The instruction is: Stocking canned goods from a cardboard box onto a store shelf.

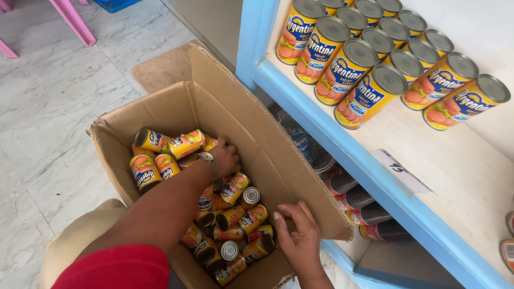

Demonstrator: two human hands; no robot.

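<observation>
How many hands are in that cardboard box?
2. The left hand is among the yellow cans at mid-box; the right hand rests against the cardboard box near its right wall. No others show.

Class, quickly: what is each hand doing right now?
Left hand: down among the yellow-labelled metal cans in the brown cardboard box; grip cannot be told.
Right hand: open, fingers on the box wall.

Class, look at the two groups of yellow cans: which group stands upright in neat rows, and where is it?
The cans on the white shelf, upper right, stand upright in rows; those in the cardboard box lie jumbled.
</observation>
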